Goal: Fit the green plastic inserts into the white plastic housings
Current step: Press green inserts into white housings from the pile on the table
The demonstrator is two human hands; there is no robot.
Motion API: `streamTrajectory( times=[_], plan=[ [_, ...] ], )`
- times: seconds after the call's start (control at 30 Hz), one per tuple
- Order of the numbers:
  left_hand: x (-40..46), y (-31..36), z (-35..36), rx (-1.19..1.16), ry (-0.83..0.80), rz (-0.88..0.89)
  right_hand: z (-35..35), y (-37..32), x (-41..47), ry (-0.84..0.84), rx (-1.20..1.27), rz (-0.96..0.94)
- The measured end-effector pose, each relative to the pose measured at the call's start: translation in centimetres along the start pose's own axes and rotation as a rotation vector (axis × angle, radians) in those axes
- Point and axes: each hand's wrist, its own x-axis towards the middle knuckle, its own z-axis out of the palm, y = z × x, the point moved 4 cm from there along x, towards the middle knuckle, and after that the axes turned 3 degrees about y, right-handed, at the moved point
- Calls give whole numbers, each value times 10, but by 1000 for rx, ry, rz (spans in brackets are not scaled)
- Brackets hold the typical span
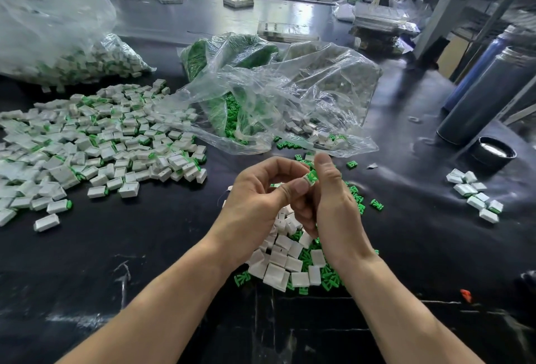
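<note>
While both hands pinch: left hand [261,201] | right hand [333,201] | ribbed green insert [312,175] | boxy white housings [282,259]

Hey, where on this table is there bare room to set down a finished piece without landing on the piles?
Bare black table lies between the right hand and the small white cluster, and near the front edge left of the left forearm. Crowded: the big pile of assembled pieces at left, the loose parts heap under the hands, and the plastic bags behind.
</note>
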Motion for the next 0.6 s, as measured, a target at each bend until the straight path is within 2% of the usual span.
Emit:
streamTrajectory(
  times=[0.17,0.33,0.5,0.6],
  plan=[
    [0,-2,3,-41,-19,-5,2,3,2,-7,4,-5],
    [-1,1,7,-66,-31,15,0,6,4,81,-16,-43],
    [-2,5,6,-116,-28,45,3,4,3,123,-190,-162],
    [-1,4,1,-98,1,34,8,2,3,70,-92,-172]
  ],
)
